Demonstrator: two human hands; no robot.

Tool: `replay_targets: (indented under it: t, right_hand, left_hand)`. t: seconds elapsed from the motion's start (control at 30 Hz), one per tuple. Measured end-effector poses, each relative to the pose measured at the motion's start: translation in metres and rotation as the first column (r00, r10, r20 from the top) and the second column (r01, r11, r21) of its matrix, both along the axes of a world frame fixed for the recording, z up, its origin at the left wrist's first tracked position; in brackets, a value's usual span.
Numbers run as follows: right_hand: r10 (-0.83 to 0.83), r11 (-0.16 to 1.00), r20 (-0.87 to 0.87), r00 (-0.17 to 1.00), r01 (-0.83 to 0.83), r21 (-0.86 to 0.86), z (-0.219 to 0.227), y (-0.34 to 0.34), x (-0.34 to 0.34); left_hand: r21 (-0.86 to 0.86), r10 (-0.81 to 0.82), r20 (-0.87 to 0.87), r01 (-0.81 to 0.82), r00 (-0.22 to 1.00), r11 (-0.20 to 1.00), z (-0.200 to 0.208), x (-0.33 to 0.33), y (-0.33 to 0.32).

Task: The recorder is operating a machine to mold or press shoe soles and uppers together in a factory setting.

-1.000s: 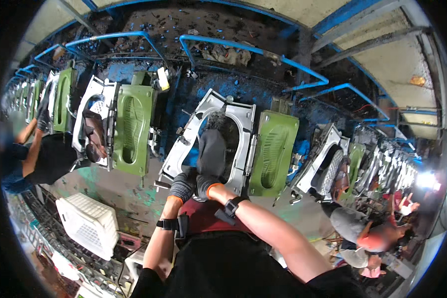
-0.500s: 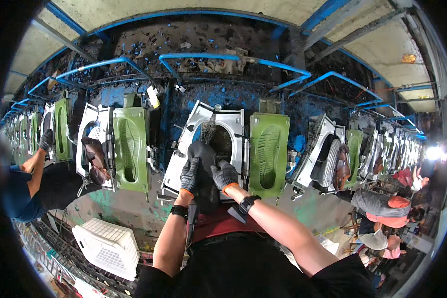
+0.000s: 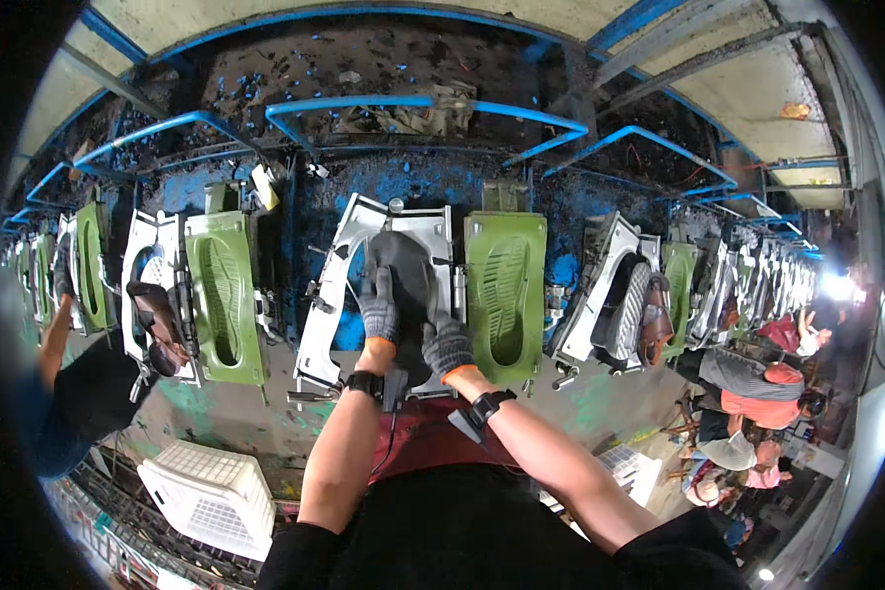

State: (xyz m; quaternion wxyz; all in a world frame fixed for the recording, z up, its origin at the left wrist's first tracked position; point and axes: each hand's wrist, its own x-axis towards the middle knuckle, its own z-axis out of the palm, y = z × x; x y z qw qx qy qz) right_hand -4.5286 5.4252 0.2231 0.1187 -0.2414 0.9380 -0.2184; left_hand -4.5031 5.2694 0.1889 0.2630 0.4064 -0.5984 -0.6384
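Note:
In the middle, a black shoe-shaped piece (image 3: 403, 264) lies toe-away over the opening of a silver mould frame (image 3: 329, 339). My left hand (image 3: 380, 313), in a grey knitted glove with an orange cuff, presses along its left side, with fingers stretched forward. On the right side, near the heel end, the fingers of my gloved right hand (image 3: 447, 346) curl about its edge. Much of the piece's near end is hidden by my hands. Right beside the frame stands a green sole mould plate (image 3: 504, 295) with a ribbed, sole-shaped hollow.
Another green plate (image 3: 228, 295) and a frame with a brown shoe (image 3: 157, 320) stand left; a frame with a shoe (image 3: 624, 315) stands right. Blue rails (image 3: 423, 101) run behind. A white crate (image 3: 206, 497) sits lower left. A co-worker's arm (image 3: 57, 334) reaches in at far left.
The black piece has moved away from me and now covers the frame's opening, which showed before. My left hand has slid forward along it. The view has shifted slightly right.

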Motion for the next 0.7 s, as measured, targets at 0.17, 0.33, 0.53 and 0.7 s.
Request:
replay_targets:
  t: [0.17,0.33,0.53,0.7]
  right_hand:
    - [0.147,0.961,0.361,0.921,-0.219,0.169,0.034,-0.019,-0.026]
    - [0.761,0.628,-0.278,0.587,-0.773,0.088,0.069,-0.082,-0.048]
    - [0.966,0.257,-0.176,0.19,-0.796,0.549,0.072,-0.115,-0.024]
    - [0.908,0.363,-0.317,0.275,-0.893,0.265,0.04,-0.076,-0.047]
  left_hand:
    - [0.052,-0.095,0.269,0.084,0.959,0.995,-0.027,0.076,0.025]
    - [-0.287,-0.244,0.477,0.412,0.845,0.865,0.004,0.101,0.032]
    - [-0.164,-0.364,0.852,0.853,0.376,0.496,0.09,0.123,0.032]
    - [0.157,-0.205,0.979,0.642,0.001,0.751,0.146,0.171,-0.021]
